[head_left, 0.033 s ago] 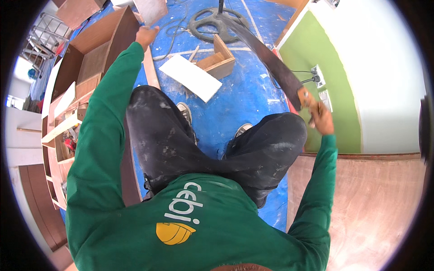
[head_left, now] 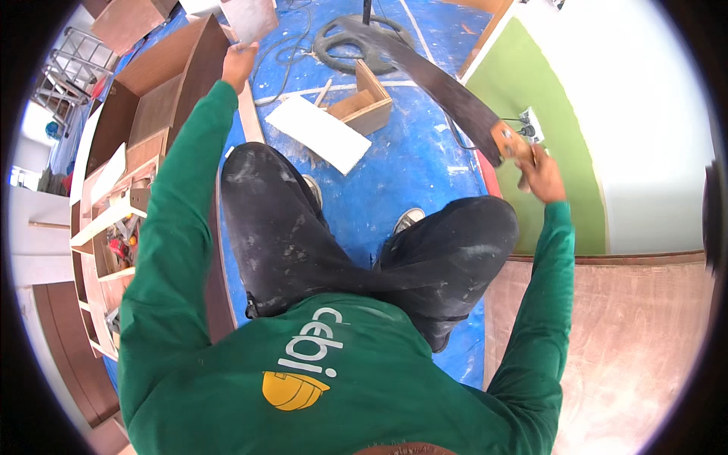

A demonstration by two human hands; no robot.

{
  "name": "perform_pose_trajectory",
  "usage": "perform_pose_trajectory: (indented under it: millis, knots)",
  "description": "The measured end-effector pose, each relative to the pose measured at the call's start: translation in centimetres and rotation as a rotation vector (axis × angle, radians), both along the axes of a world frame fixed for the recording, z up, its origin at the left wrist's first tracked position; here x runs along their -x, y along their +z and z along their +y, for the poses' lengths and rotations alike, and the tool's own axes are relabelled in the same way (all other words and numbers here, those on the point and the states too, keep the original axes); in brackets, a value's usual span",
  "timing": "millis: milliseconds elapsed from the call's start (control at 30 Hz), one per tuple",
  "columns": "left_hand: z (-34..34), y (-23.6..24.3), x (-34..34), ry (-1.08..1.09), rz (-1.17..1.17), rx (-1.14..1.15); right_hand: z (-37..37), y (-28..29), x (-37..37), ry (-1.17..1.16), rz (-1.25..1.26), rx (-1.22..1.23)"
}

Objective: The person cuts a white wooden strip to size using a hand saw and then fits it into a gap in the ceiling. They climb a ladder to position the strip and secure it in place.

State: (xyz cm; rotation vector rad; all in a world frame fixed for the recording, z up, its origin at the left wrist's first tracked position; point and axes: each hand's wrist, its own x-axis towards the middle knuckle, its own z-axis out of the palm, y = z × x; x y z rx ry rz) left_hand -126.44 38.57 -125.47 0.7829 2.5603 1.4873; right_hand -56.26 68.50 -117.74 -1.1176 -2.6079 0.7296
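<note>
My right hand [head_left: 543,173] is closed around the wooden handle of a handsaw [head_left: 447,95]. Its long dark blade slants up and to the left, over the blue-covered floor, and is slightly blurred. Out in front on the left, my left hand [head_left: 238,67] has its fingers curled, beside the edge of a brown open cabinet [head_left: 193,64]. Whatever those fingers may grip is hidden. Just beyond them is a pale panel [head_left: 250,19]. Between my feet and the saw lie a white board [head_left: 318,133] and a small wooden box [head_left: 368,114].
A dark round base [head_left: 334,53] with a pole stands ahead, with a cable nearby. At right is a green and white wall with a plugged-in socket [head_left: 531,129]. A wooden frame holding tools [head_left: 121,243] lies left; a plywood panel [head_left: 607,334] lies right.
My right hand and the saw handle have moved up a little, away from my right knee. My left hand has shifted slightly to the left, its fingers now pointing more upward.
</note>
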Motion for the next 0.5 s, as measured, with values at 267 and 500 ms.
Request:
perform_pose_trajectory:
  millis: [267,500]
  knots:
    - [-5.1,-8.0,-10.6,-0.024,-1.055,-0.781,-4.8,-7.1,15.8,0.355,-0.105,0.333]
    - [-8.5,-16.3,-6.0,0.028,-0.964,-0.475,-12.0,-18.1,19.8,0.329,-0.24,0.77]
